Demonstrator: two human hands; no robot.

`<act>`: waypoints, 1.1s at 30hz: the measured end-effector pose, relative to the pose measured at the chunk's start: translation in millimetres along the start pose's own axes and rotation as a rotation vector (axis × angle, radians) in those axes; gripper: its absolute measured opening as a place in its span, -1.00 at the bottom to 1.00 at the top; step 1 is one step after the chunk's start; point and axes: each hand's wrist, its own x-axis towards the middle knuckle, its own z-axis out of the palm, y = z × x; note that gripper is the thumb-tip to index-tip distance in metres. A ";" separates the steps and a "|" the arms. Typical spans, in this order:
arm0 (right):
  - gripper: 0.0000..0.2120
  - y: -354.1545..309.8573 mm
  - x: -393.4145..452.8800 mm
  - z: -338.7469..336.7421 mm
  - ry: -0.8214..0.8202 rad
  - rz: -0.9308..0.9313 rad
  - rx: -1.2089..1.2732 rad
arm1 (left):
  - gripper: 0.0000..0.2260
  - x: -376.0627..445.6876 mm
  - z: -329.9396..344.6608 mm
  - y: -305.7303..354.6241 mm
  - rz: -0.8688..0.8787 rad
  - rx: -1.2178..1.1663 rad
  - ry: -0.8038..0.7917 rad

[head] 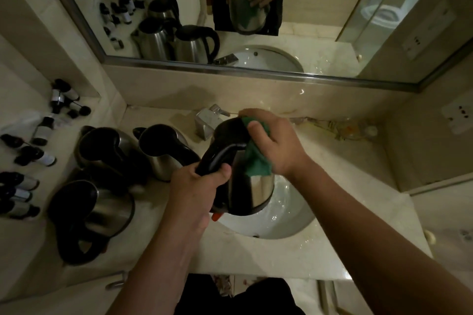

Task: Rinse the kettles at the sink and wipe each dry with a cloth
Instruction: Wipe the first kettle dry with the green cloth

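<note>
A steel kettle with a black lid and handle hangs over the white sink basin. My left hand grips its black handle from the near side. My right hand presses a green cloth against the kettle's upper right side, fingers curled over the cloth near the lid. Three more steel kettles stand on the counter to the left: one at the back left, one beside the tap and one nearest me.
A chrome tap stands behind the held kettle. Several small dark bottles lie along the left counter. A mirror spans the back wall. A wall socket sits at the right, and the wet marble counter extends to the right.
</note>
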 end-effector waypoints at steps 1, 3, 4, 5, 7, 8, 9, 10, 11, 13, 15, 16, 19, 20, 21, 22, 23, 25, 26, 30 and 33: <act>-0.51 3.8 -10.5 5.9 0.069 0.012 0.050 | -0.97 -0.2 -1.6 0.7 0.012 0.004 0.006; -0.50 2.5 -31.7 26.0 0.181 -0.004 0.014 | -0.96 -1.4 -3.3 3.4 0.029 0.008 0.008; -0.50 -3.4 -39.8 35.9 0.226 -0.038 -0.056 | -0.97 -1.8 -3.6 4.2 0.028 0.010 -0.001; -0.51 -9.6 -45.8 45.3 0.275 -0.097 -0.140 | -0.97 -2.7 -3.7 4.6 0.023 0.008 -0.013; -0.56 -15.5 -54.0 61.3 0.395 -0.223 -0.262 | -0.94 -4.7 -3.6 5.0 0.020 0.026 -0.030; -0.57 -14.2 -56.9 65.9 0.448 -0.247 -0.280 | -0.93 -4.7 -3.7 4.6 0.026 0.040 -0.035; -0.58 -11.0 -59.3 67.6 0.482 -0.244 -0.267 | -0.92 -4.3 -3.2 4.2 0.029 0.046 -0.041; -0.58 -7.6 -60.8 67.7 0.505 -0.217 -0.230 | -0.91 -3.5 -2.7 3.6 0.032 0.045 -0.051; -0.57 -6.3 -61.6 66.7 0.524 -0.162 -0.154 | -0.90 -3.2 -2.3 3.4 0.028 0.041 -0.059; -0.55 -12.0 -56.3 60.0 0.554 0.051 0.091 | -0.90 -3.3 -2.1 3.9 0.020 0.043 -0.066; -0.53 -21.3 -46.9 56.1 0.577 0.222 0.211 | -0.90 -2.1 -2.0 5.1 0.009 0.044 -0.072; -0.52 -24.7 -46.2 56.9 0.571 0.210 0.126 | -0.90 -1.5 -1.7 7.2 -0.003 0.024 -0.080; -0.47 -12.1 -67.8 76.3 0.465 -0.128 -0.368 | -0.93 2.4 0.8 14.4 -0.035 -0.038 -0.092; -0.44 -1.0 -79.6 86.3 0.422 -0.229 -0.500 | -0.96 2.9 1.7 16.5 -0.029 -0.044 -0.092; -0.41 10.9 -92.0 96.2 0.392 -0.288 -0.590 | -0.97 3.3 2.6 18.5 -0.019 -0.048 -0.092; -0.37 22.4 -102.1 105.0 0.378 -0.313 -0.634 | -0.96 3.9 2.9 19.7 0.002 -0.047 -0.101; -0.35 30.3 -108.5 110.1 0.385 -0.303 -0.630 | -0.90 4.0 2.8 20.3 0.023 -0.044 -0.109; -0.35 31.9 -110.9 108.8 0.430 -0.201 -0.491 | -0.78 1.8 2.3 22.9 0.046 -0.022 -0.126; -0.36 27.3 -108.0 104.9 0.466 -0.128 -0.369 | -0.76 0.8 1.7 24.1 0.048 -0.011 -0.135; -0.45 -3.4 -75.7 66.5 0.519 0.109 0.213 | -0.82 4.1 -8.8 28.0 0.066 -0.074 -0.121; -0.68 -13.9 -50.2 19.7 0.367 0.290 0.475 | -0.43 5.1 -18.5 33.9 0.098 -0.078 -0.170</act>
